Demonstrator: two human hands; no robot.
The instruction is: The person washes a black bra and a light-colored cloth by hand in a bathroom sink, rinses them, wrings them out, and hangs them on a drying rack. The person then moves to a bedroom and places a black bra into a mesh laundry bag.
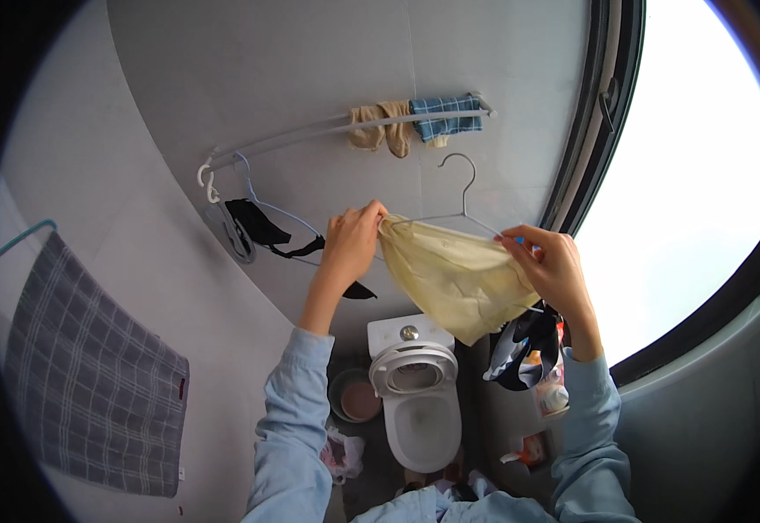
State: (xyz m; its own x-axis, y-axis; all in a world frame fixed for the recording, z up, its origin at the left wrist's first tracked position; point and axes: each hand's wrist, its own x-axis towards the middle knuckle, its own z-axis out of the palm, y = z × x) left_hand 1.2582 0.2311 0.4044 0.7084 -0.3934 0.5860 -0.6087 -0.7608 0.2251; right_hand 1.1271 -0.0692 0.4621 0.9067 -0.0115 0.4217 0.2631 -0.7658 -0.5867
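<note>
A pale yellow cloth garment is stretched along a thin grey wire hanger in front of me. My left hand pinches the garment's gathered corner at the hanger's left end. The fingers of my right hand pinch the garment and the hanger's right arm. The hanger's hook points up and touches nothing. Just beneath my right hand a black and white item hangs, partly hidden. To the left of my left hand, black garments hang on a light blue hanger.
A wall-mounted rail holds beige socks and a blue checked cloth. A grey checked towel hangs at left. Below stand a toilet, basins and a plastic bag. A dark-framed window is at right.
</note>
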